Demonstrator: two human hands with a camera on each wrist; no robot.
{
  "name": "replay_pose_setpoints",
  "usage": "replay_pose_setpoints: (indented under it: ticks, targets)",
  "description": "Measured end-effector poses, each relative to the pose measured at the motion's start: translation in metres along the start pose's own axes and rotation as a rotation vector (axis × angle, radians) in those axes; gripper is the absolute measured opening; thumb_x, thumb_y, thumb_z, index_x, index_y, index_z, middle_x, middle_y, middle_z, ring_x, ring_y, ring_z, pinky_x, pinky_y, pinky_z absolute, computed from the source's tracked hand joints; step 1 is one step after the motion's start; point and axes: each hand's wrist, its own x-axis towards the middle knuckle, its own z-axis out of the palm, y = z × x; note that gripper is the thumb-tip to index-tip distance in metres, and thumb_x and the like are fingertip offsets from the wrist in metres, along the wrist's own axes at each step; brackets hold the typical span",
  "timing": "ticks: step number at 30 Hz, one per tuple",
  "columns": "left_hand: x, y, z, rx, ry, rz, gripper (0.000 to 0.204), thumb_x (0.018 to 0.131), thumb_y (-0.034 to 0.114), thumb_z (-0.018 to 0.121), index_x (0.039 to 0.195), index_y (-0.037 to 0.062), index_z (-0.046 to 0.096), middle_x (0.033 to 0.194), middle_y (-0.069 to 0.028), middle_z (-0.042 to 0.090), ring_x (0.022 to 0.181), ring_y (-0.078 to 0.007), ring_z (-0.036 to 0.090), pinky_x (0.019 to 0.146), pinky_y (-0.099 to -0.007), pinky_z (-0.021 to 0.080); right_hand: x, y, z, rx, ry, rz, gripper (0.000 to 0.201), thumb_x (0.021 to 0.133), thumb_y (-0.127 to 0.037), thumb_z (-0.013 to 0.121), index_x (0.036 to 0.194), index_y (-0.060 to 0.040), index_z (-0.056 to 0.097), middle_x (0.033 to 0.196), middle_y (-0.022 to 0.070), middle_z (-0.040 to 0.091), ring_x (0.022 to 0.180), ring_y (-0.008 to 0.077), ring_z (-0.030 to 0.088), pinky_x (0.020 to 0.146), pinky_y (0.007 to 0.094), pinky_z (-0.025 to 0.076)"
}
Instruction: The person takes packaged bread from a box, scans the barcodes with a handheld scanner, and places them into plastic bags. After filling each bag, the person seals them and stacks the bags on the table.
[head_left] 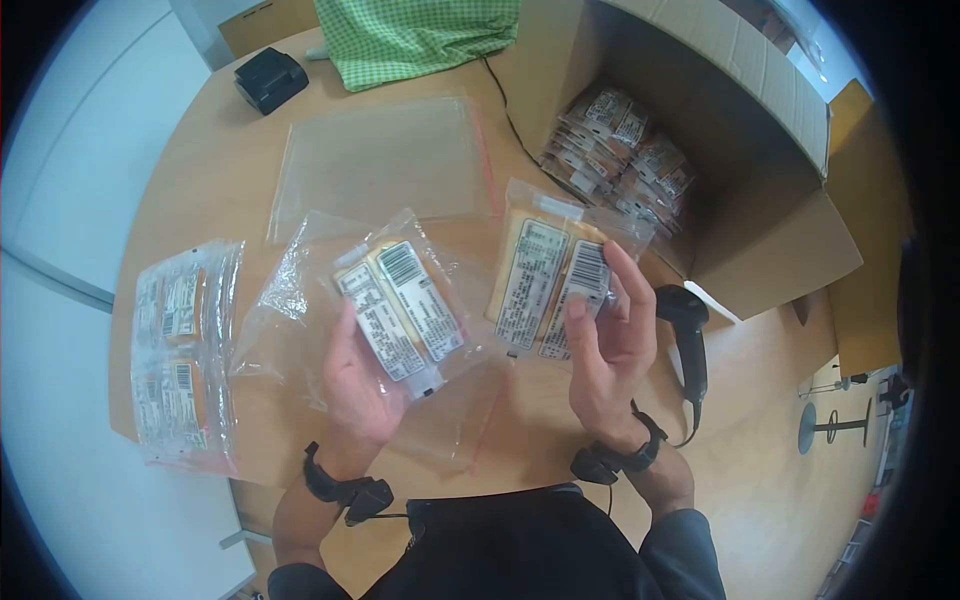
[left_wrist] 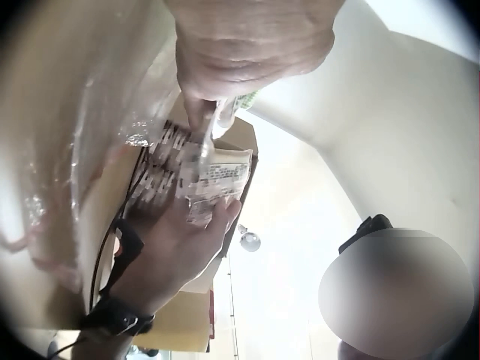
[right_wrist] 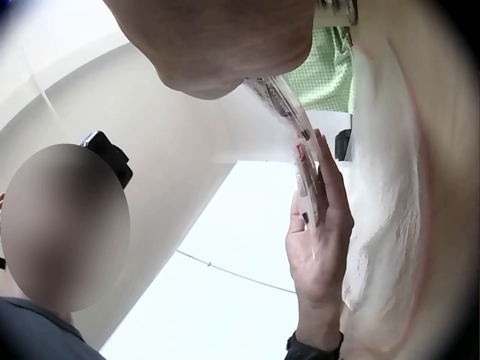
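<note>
My left hand point(head_left: 362, 392) holds a flat clear packet point(head_left: 405, 310) with white barcode labels over yellowish contents. Its thumb lies at the packet's left edge; the straight fingers point(right_wrist: 331, 176) run behind it in the right wrist view. Beside it, my right hand point(head_left: 612, 370) grips a similar labelled packet point(head_left: 530, 275), thumb across the front and fingers at the right edge. Both packets are tilted, labels up, above the table. A crumpled clear plastic bag point(head_left: 285, 310) lies under and left of the left hand, partly hidden by that packet.
At the right stands an open cardboard box point(head_left: 775, 240) with many labelled packets point(head_left: 620, 145) inside. A barcode scanner point(head_left: 688, 335) lies near the right wrist. A filled clear bag point(head_left: 180, 350) lies left, flat plastic bags point(head_left: 380, 165) behind, with a green checked cloth point(head_left: 420, 45) and black device point(head_left: 270, 80).
</note>
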Motion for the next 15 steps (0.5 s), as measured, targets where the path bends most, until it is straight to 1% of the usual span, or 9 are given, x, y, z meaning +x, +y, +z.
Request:
replay_pose_setpoints:
  ticks: [1,3,5,7,8,9,11,12,15]
  targets:
    - [0.001,0.003,-0.001,-0.003,0.003,-0.004,0.055,0.113,0.042,0.035,0.154,0.0054,0.039,0.146,-0.017,0.056,0.132,-0.0339,0.057,0.115,-0.0518,0.044,-0.002,0.002,-0.002,-0.074,-0.009,-0.095,0.052,0.103,0.004,0.057,0.153,0.0015,0.041,0.141,0.0156,0.057,0.125,0.0177,0.057,0.105,0.0317,0.047]
    - [0.003,0.009,-0.002,0.104,-0.012,0.187,0.057,0.113,0.044,0.031,0.156,0.0065,0.037,0.149,-0.0154,0.053,0.134,-0.0332,0.055,0.114,-0.0521,0.043,-0.004,0.01,-0.005,-0.205,-0.031,-0.222,0.05,0.101,0.006,0.057,0.149,0.0016,0.046,0.14,0.0178,0.058,0.122,0.021,0.06,0.101,0.0321,0.049]
    - [-0.002,-0.001,-0.003,0.113,0.072,0.234,0.062,0.114,0.047,0.026,0.16,0.0069,0.031,0.159,-0.0148,0.043,0.143,-0.0325,0.046,0.12,-0.0498,0.037,-0.008,0.012,-0.002,-0.319,-0.055,-0.353,0.048,0.099,0.009,0.058,0.146,0.0017,0.051,0.138,0.02,0.06,0.12,0.0243,0.063,0.098,0.0325,0.051]
    - [-0.003,-0.02,-0.01,0.133,-0.19,0.242,0.073,0.112,0.057,0.022,0.165,0.0071,0.019,0.167,-0.0133,0.031,0.153,-0.0288,0.032,0.125,-0.0458,0.027,-0.017,0.006,0.008,-0.325,-0.277,-0.242,0.049,0.093,0.015,0.059,0.14,0.0002,0.059,0.131,0.0228,0.063,0.11,0.0307,0.068,0.088,0.033,0.055]
    - [-0.006,-0.033,0.002,0.373,-0.215,0.283,0.081,0.11,0.06,0.028,0.167,0.0069,0.008,0.171,-0.0112,0.023,0.157,-0.0253,0.023,0.128,-0.0432,0.019,-0.019,0.006,0.015,-0.339,-0.347,-0.292,0.056,0.088,0.018,0.06,0.141,-0.0024,0.061,0.125,0.0226,0.067,0.102,0.0308,0.071,0.08,0.0316,0.056]
    - [-0.004,-0.029,-0.001,0.373,-0.213,0.281,0.081,0.11,0.06,0.028,0.167,0.0069,0.008,0.171,-0.0112,0.023,0.157,-0.0253,0.023,0.128,-0.0432,0.019,-0.021,0.005,0.018,-0.339,-0.348,-0.29,0.056,0.088,0.018,0.06,0.141,-0.0024,0.061,0.125,0.0226,0.067,0.102,0.0308,0.071,0.08,0.0316,0.056]
    - [0.002,-0.019,-0.01,0.792,-0.255,0.201,0.086,0.109,0.053,0.045,0.167,0.0066,0.003,0.168,-0.0128,0.029,0.154,-0.0242,0.029,0.126,-0.0437,0.022,-0.027,0.005,0.017,-0.333,-0.366,-0.199,0.056,0.089,0.017,0.058,0.141,-0.0026,0.061,0.124,0.0221,0.067,0.1,0.0255,0.071,0.08,0.0292,0.056]
    - [0.001,-0.011,0.002,0.678,-0.287,0.209,0.089,0.106,0.042,0.06,0.167,0.0045,0.006,0.163,-0.0157,0.033,0.15,-0.024,0.034,0.124,-0.0434,0.027,-0.026,0.009,0.014,-0.333,-0.369,-0.199,0.056,0.089,0.017,0.058,0.141,-0.0026,0.061,0.124,0.0221,0.067,0.1,0.0255,0.071,0.08,0.0292,0.056]
    - [0.002,-0.005,0.001,0.662,-0.287,0.138,0.086,0.103,0.041,0.066,0.164,0.0022,0.019,0.155,-0.0161,0.043,0.144,-0.023,0.042,0.121,-0.0407,0.033,-0.024,0.017,0.009,-0.201,-0.418,-0.131,0.053,0.094,0.013,0.058,0.145,-0.0013,0.057,0.131,0.0202,0.065,0.098,0.0196,0.07,0.078,0.0291,0.056]
